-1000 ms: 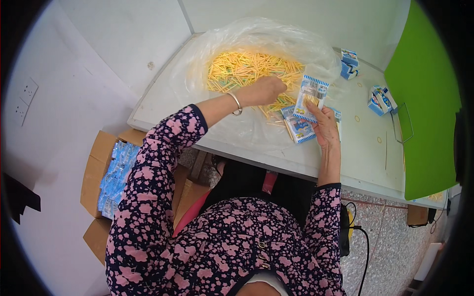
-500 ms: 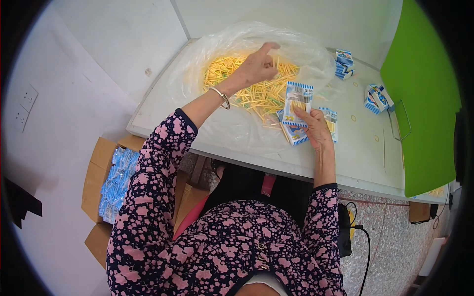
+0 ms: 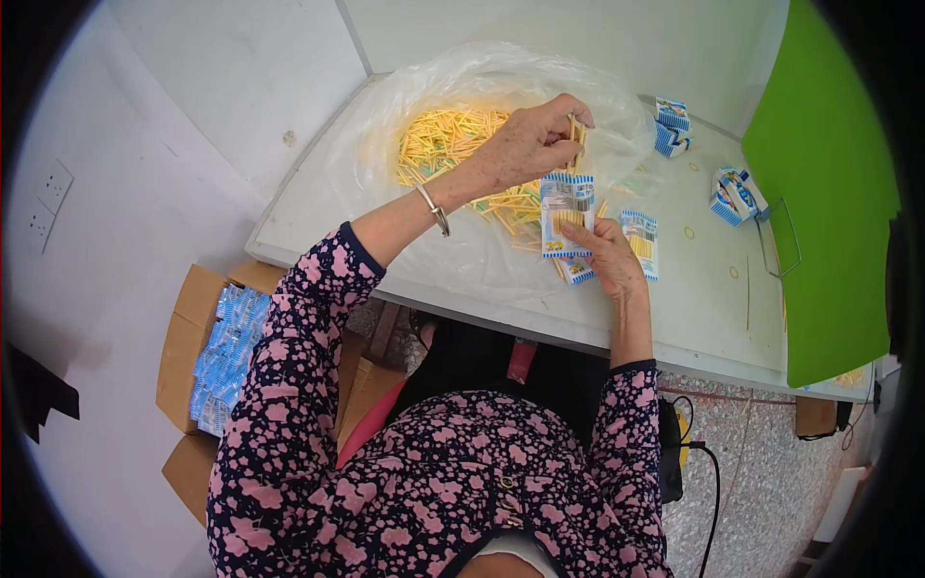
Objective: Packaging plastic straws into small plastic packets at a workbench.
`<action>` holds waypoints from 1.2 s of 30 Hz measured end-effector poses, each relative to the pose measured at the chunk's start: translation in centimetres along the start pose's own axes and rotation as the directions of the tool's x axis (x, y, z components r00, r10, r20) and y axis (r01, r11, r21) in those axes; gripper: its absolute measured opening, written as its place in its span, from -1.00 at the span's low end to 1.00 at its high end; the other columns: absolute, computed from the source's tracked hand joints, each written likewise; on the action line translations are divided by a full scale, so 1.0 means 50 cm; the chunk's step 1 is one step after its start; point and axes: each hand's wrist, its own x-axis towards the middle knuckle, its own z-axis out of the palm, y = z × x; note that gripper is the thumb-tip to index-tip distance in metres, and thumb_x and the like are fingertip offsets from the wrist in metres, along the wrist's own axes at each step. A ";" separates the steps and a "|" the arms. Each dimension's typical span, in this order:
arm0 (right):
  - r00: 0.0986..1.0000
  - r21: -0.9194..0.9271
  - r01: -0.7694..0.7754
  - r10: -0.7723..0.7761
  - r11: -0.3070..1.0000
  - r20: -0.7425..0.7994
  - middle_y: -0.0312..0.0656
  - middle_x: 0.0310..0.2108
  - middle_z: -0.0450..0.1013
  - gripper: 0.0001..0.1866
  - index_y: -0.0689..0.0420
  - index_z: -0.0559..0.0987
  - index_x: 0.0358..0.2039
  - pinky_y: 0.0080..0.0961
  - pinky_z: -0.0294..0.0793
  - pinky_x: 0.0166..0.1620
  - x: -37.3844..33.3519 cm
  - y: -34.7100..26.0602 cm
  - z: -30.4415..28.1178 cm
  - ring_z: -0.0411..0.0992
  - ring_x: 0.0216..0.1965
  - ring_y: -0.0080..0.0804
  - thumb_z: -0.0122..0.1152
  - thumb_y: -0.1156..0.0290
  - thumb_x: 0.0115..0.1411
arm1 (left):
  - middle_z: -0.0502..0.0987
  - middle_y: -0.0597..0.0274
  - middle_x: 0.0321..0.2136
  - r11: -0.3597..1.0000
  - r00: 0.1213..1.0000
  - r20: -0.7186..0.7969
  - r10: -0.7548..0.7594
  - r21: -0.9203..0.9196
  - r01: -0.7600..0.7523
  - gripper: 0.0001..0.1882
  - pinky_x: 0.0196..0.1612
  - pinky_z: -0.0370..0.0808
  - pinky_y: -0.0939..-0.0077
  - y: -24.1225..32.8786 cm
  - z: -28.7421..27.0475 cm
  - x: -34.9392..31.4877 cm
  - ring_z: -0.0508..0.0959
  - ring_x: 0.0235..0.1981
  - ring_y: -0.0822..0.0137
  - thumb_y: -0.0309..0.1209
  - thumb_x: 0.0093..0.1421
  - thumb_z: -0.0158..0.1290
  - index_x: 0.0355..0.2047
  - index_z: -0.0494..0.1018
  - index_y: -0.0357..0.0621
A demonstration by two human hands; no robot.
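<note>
My right hand (image 3: pixel 617 258) grips a small clear packet (image 3: pixel 567 214) with blue-and-white striped ends, upright, yellow sticks showing inside it. Just above its top edge, my left hand (image 3: pixel 530 143) pinches a few thin yellow sticks (image 3: pixel 575 133) between thumb and fingers. Behind the left hand, a heap of yellow sticks (image 3: pixel 443 137), some greenish, lies on a spread clear plastic bag (image 3: pixel 361 154). Another striped packet (image 3: pixel 640 241) rests on the table beside my right hand. One more packet (image 3: pixel 578 272) is partly hidden beneath the held one.
Small blue-and-white boxes (image 3: pixel 673 123) stand at the table's back right, with another box (image 3: pixel 737 196) near a green panel (image 3: pixel 829 222) and a wire frame (image 3: pixel 798 246). Down left, an open carton (image 3: pixel 181 347) holds many blue packets. White walls border the table's back and left.
My left hand has moved right from over the heap to the packet's top, with sticks pinched in it. My right hand has brought the packet slightly left and down.
</note>
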 end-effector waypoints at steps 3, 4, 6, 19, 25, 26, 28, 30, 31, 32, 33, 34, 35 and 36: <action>1.000 -0.007 0.004 -0.004 1.000 0.020 -0.23 -0.41 0.51 -0.75 0.27 0.54 -0.28 -0.71 0.44 -0.41 -0.002 0.005 -0.003 0.46 -0.46 -0.61 0.22 0.38 0.07 | 0.39 0.29 -0.70 0.999 0.998 0.049 0.028 -0.040 -0.026 -0.76 -0.48 0.41 0.58 -0.005 0.010 -0.008 0.45 -0.59 0.50 -0.49 0.11 -0.08 -0.18 0.27 -0.15; 1.000 -0.025 -0.001 0.002 1.000 0.029 -0.23 -0.41 0.51 -0.76 0.26 0.54 -0.28 -0.71 0.43 -0.42 -0.002 0.007 -0.005 0.46 -0.45 -0.61 0.22 0.38 0.07 | 0.39 0.29 -0.70 0.999 0.998 0.050 0.028 -0.040 -0.026 -0.76 -0.48 0.41 0.58 -0.006 0.009 -0.008 0.45 -0.59 0.50 -0.49 0.11 -0.08 -0.18 0.27 -0.15; 0.999 -0.025 -0.017 0.018 1.000 0.043 -0.22 -0.40 0.51 -0.76 0.27 0.53 -0.28 -0.71 0.44 -0.42 0.001 0.007 -0.009 0.46 -0.45 -0.60 0.22 0.38 0.07 | 0.44 0.27 -0.64 0.982 0.996 0.081 -0.048 -0.180 0.061 -0.82 -0.43 0.45 0.60 -0.007 0.006 -0.011 0.48 -0.55 0.50 -0.45 0.17 -0.09 -0.20 0.28 -0.16; 0.998 0.067 -0.014 0.009 0.998 0.063 -0.20 -0.37 0.51 -0.76 0.28 0.51 -0.25 -0.62 0.48 -0.37 -0.004 0.001 0.000 0.48 -0.43 -0.56 0.19 0.42 0.09 | 0.47 0.31 -0.39 0.958 0.968 0.137 -0.209 -0.171 0.231 -0.77 -0.18 0.37 0.60 -0.033 0.011 -0.029 0.43 -0.30 0.53 -0.33 0.22 -0.09 -0.27 0.43 -0.24; 0.997 0.022 -0.003 0.001 1.000 0.076 -0.21 -0.36 0.51 -0.77 0.29 0.52 -0.27 -0.64 0.47 -0.36 -0.005 0.003 -0.003 0.48 -0.40 -0.57 0.18 0.41 0.10 | 0.47 0.28 -0.31 0.971 0.948 0.239 -0.211 -0.058 0.230 -0.72 -0.15 0.35 0.61 -0.021 0.038 -0.040 0.42 -0.27 0.51 -0.30 0.21 -0.06 -0.24 0.44 -0.28; 0.997 0.023 -0.004 0.003 1.000 0.074 -0.21 -0.36 0.51 -0.77 0.29 0.52 -0.27 -0.64 0.47 -0.36 -0.006 0.004 -0.005 0.48 -0.40 -0.57 0.18 0.41 0.10 | 0.47 0.26 -0.30 0.959 0.927 0.284 -0.247 -0.068 0.276 -0.73 -0.15 0.36 0.61 -0.017 0.035 -0.038 0.43 -0.27 0.50 -0.29 0.20 -0.04 -0.23 0.43 -0.27; 0.999 0.092 0.005 -0.009 0.996 0.051 -0.24 -0.39 0.51 -0.77 0.28 0.53 -0.28 -0.67 0.46 -0.37 -0.012 -0.005 0.002 0.46 -0.44 -0.61 0.19 0.40 0.09 | 0.48 0.25 -0.29 0.943 0.902 0.328 -0.281 -0.078 0.322 -0.73 -0.15 0.37 0.60 -0.020 0.034 -0.037 0.43 -0.26 0.49 -0.29 0.19 -0.03 -0.22 0.42 -0.25; 0.999 0.038 0.027 -0.027 0.999 0.018 -0.26 -0.42 0.51 -0.77 0.27 0.54 -0.30 -0.69 0.44 -0.39 -0.012 -0.009 -0.007 0.45 -0.46 -0.64 0.19 0.37 0.10 | 0.48 0.19 -0.26 0.970 0.970 0.194 -0.144 -0.169 0.177 -0.71 -0.18 0.41 0.59 -0.035 0.039 -0.035 0.44 -0.25 0.48 -0.31 0.17 0.01 -0.15 0.36 -0.19; 0.999 -0.017 0.048 -0.048 0.999 -0.013 -0.27 -0.45 0.51 -0.76 0.26 0.54 -0.32 -0.71 0.42 -0.41 -0.012 -0.012 -0.015 0.44 -0.48 -0.66 0.19 0.34 0.10 | 0.48 0.19 -0.26 0.969 0.969 0.200 -0.142 -0.173 0.178 -0.71 -0.18 0.41 0.59 -0.038 0.040 -0.034 0.44 -0.25 0.48 -0.31 0.17 0.01 -0.15 0.36 -0.19; 0.999 -0.016 0.046 -0.046 0.999 -0.021 -0.27 -0.45 0.51 -0.76 0.26 0.54 -0.32 -0.71 0.42 -0.41 -0.013 -0.016 -0.028 0.44 -0.48 -0.66 0.19 0.34 0.10 | 0.48 0.17 -0.26 0.925 0.966 0.171 -0.194 -0.297 0.238 -0.69 -0.20 0.42 0.59 -0.042 0.036 -0.035 0.45 -0.26 0.47 -0.32 0.15 0.02 -0.13 0.33 -0.19; 0.992 -0.140 0.066 -0.081 0.988 -0.102 -0.29 -0.47 0.51 -0.75 0.26 0.55 -0.33 -0.74 0.39 -0.43 -0.015 -0.022 -0.045 0.43 -0.49 -0.68 0.19 0.31 0.10 | 0.49 0.14 -0.26 0.862 0.957 0.145 -0.253 -0.416 0.291 -0.66 -0.22 0.43 0.59 -0.039 0.030 -0.039 0.46 -0.27 0.46 -0.34 0.14 0.04 -0.11 0.30 -0.19; 0.976 -0.265 0.074 -0.125 0.961 -0.180 -0.31 -0.49 0.50 -0.73 0.25 0.56 -0.34 -0.77 0.36 -0.45 -0.024 -0.033 -0.057 0.42 -0.51 -0.70 0.18 0.28 0.10 | 0.49 0.14 -0.26 0.858 0.956 0.149 -0.253 -0.422 0.293 -0.66 -0.22 0.43 0.59 -0.035 0.023 -0.040 0.46 -0.27 0.46 -0.34 0.14 0.04 -0.11 0.30 -0.19; 0.975 -0.266 0.067 -0.119 0.962 -0.186 -0.31 -0.49 0.50 -0.73 0.25 0.56 -0.34 -0.77 0.36 -0.45 -0.039 -0.048 -0.070 0.42 -0.51 -0.70 0.18 0.28 0.10 | 0.49 0.13 -0.28 0.867 0.945 0.144 -0.294 -0.377 0.327 -0.65 -0.23 0.44 0.60 -0.031 0.013 -0.041 0.48 -0.29 0.44 -0.34 0.14 0.04 -0.11 0.29 -0.22; 0.968 -0.239 0.075 -0.128 0.968 -0.218 -0.31 -0.49 0.50 -0.72 0.25 0.56 -0.35 -0.78 0.34 -0.44 -0.056 -0.073 -0.070 0.41 -0.52 -0.70 0.18 0.26 0.10 | 0.50 0.12 -0.29 0.873 0.932 0.131 -0.338 -0.328 0.362 -0.63 -0.25 0.44 0.61 -0.033 0.002 -0.049 0.49 -0.31 0.43 -0.34 0.13 0.04 -0.10 0.28 -0.25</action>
